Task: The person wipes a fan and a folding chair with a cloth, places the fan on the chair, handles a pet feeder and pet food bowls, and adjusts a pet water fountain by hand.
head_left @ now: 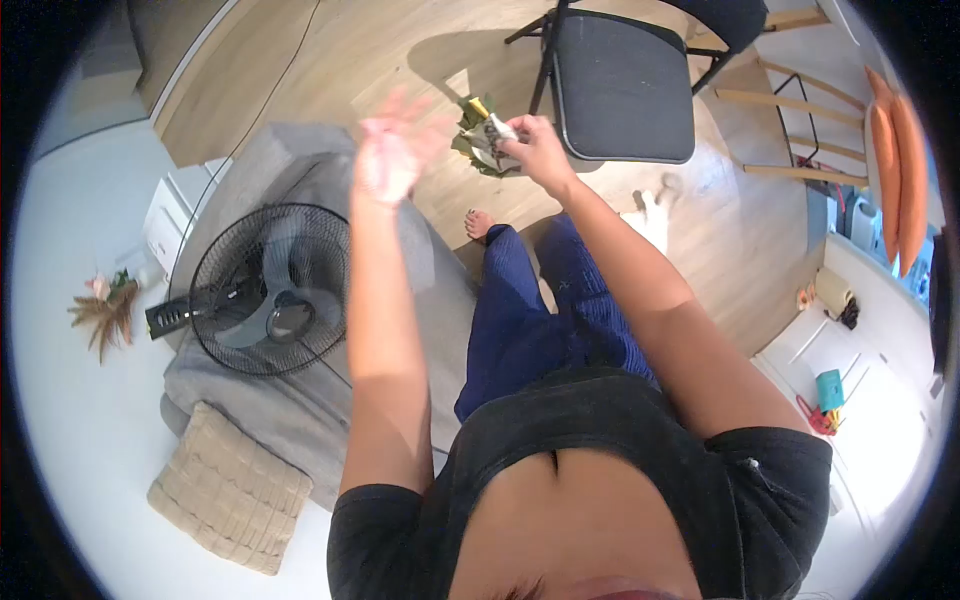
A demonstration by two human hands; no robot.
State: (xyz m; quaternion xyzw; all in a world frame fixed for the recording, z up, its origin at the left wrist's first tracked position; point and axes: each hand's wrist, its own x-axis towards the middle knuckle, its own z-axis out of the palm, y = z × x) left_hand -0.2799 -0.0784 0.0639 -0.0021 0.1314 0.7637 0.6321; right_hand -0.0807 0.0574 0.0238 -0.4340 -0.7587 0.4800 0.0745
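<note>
- Left hand (393,155), one: empty, fingers spread wide, held up to the left of the right hand and apart from it; its outline was washed out by glare.
- Right hand (540,152), one: fingers drawn in narrow, pinching a small white piece (499,127).
- Yellow strip (480,107), one: at the upper end of the white piece; exact kind hard to make out.
- Green leaves (467,143), several, not countable: around the white piece, in front of the fingers; whether joined to it could not be told.
- Black padded chair (625,90), one: on the wood floor (370,50), beyond the right hand; its backrest was cut off at the top edge.
- Black-grilled fan (270,290), one: left of the left forearm, which covered part of its rim.
- Grey sofa (300,150), one: partly hidden by fan and arm.
- Beige cushion (232,485), one: lower left.
- Orange cushions (886,180), two: side by side, far right.
- Dried-flower arrangement (108,305), one: left wall side; its stems were indistinct.
- Bare foot (479,224), one showing: below blue trousers (520,330); the second was out of sight.
- White shape (651,218), one: on the floor, blurred, partly behind the right forearm; kind unclear.
</note>
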